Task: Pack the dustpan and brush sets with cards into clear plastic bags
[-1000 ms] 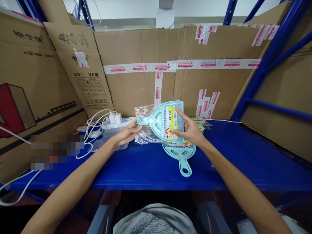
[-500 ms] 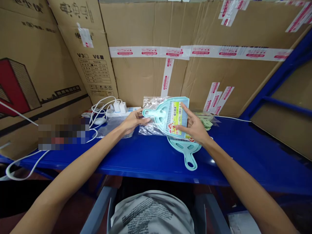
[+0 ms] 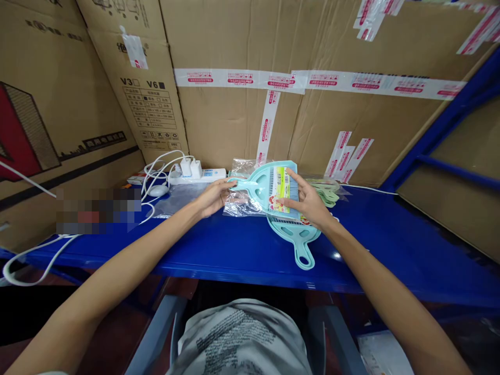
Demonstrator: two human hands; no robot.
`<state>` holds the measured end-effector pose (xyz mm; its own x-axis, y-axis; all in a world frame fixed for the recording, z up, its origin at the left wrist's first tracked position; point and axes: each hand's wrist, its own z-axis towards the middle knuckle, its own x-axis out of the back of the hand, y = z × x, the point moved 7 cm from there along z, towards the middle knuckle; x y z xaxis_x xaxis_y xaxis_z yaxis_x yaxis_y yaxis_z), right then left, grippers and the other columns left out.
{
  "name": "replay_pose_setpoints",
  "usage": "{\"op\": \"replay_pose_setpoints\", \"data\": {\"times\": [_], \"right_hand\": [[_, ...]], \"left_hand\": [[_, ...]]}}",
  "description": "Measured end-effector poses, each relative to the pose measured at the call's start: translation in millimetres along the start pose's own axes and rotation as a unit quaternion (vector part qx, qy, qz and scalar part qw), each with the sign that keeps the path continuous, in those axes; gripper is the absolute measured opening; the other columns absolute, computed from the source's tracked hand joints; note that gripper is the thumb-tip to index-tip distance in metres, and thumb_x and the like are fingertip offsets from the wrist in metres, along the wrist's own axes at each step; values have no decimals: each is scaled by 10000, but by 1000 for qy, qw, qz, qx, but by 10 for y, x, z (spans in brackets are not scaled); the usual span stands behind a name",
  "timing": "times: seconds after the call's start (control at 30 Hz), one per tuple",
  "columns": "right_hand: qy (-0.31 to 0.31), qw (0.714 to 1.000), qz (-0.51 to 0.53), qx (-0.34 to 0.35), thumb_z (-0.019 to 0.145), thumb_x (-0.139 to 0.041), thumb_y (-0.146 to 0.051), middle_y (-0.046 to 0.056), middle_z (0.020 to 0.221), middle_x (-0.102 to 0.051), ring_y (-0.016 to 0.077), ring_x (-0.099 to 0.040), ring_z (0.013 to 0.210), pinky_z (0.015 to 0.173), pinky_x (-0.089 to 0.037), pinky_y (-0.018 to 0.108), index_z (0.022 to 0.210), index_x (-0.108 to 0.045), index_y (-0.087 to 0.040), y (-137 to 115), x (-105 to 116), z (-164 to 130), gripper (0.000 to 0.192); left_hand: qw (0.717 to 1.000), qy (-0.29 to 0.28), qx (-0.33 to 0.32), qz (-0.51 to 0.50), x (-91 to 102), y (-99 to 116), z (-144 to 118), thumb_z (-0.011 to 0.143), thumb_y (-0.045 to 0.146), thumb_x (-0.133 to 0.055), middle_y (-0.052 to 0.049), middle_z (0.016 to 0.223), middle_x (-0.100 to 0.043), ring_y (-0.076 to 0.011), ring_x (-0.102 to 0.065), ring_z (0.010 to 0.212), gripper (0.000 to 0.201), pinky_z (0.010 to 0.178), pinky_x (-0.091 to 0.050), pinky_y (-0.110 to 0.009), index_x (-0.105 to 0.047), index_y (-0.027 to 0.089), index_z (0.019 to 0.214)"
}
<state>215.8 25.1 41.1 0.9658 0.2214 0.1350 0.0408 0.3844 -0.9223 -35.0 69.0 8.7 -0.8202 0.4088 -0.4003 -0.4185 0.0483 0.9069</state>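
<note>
A light teal dustpan (image 3: pixel 260 195) with a small brush nested in it is held between both hands, its handle to the left. A yellow and white label (image 3: pixel 279 190) faces up on it. My left hand (image 3: pixel 214 197) grips the handle end. My right hand (image 3: pixel 310 202) is closed on the pan's wide right side, thumb over the label. Below it a second teal dustpan (image 3: pixel 300 242) lies on the table, handle toward me, its upper part covered. Clear plastic bags (image 3: pixel 238 208) lie behind and under the held dustpan. A pale green dustpan-like item (image 3: pixel 328 195) in plastic lies right of my right hand.
On the blue table (image 3: pixel 219 245), a white power strip (image 3: pixel 213 174) with plugs and cables stands at the back left. Another clear bag (image 3: pixel 179 200) lies before it. Cardboard panels (image 3: pixel 222 125) wall the back and left. A blue metal frame (image 3: pixel 414 140) rises at right.
The held dustpan has tilted slightly and shifted a little down, with both hands still on it. The camera view has moved slightly. The second dustpan appears unmoved on the table.
</note>
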Motion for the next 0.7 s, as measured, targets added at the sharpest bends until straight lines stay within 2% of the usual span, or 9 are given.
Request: {"op": "replay_pose_setpoints", "data": {"times": [0.1,0.2,0.33,0.4,0.5,0.57,0.7], "right_hand": [[-5,1000,-29,-8,751,-936,-321,40,1635,-518,321,-563,1432,1176,-532,481,1637,-439,-351,30,2,5,1016],[6,1000,-7,-9,819,-880,-364,32,1611,-540,301,-575,1416,1158,-542,471,1631,-443,-377,43,40,34,923],[149,989,10,-16,877,-800,-373,44,1413,-681,262,-671,1276,1114,-567,448,1620,-451,-378,68,276,74,821],[183,981,40,-52,884,-780,-352,27,1302,-736,251,-706,1215,1082,-586,445,1590,-477,-390,115,323,72,769],[111,975,140,-130,871,-779,-312,34,1202,-790,275,-756,1120,983,-638,476,1482,-569,-358,194,170,67,648],[71,971,173,-149,829,-809,-251,49,1164,-809,287,-778,1061,937,-655,479,1343,-652,-304,187,76,48,540],[75,974,163,-137,782,-824,-149,50,1114,-825,263,-797,981,912,-664,445,1143,-695,-247,155,69,35,395]], "left_hand": [[1000,19,12,-10,-12,-75,6,977,112,-599,-181,1053,-798,-272,-815,898,204,891,-689,-462,-736,63,1121],[999,42,18,-22,-4,-100,5,970,90,-592,-186,1038,-802,-281,-820,922,182,936,-676,-466,-732,57,1082],[997,66,13,-26,4,-87,-1,957,65,-582,-190,1023,-809,-281,-822,913,188,965,-666,-465,-728,40,1071],[998,65,11,-25,-19,-86,-6,955,58,-576,-186,1024,-812,-272,-822,907,210,969,-666,-453,-730,33,1096],[998,52,18,-21,-72,-108,-19,955,59,-578,-185,1023,-815,-276,-822,920,256,971,-665,-454,-728,33,1161],[999,40,24,-18,-107,-127,-29,956,62,-582,-192,1048,-812,-289,-820,951,293,992,-654,-473,-719,34,1213],[1000,12,25,-12,-157,-144,-44,961,82,-606,-198,1076,-806,-294,-819,960,305,1006,-645,-487,-717,44,1242]]}}
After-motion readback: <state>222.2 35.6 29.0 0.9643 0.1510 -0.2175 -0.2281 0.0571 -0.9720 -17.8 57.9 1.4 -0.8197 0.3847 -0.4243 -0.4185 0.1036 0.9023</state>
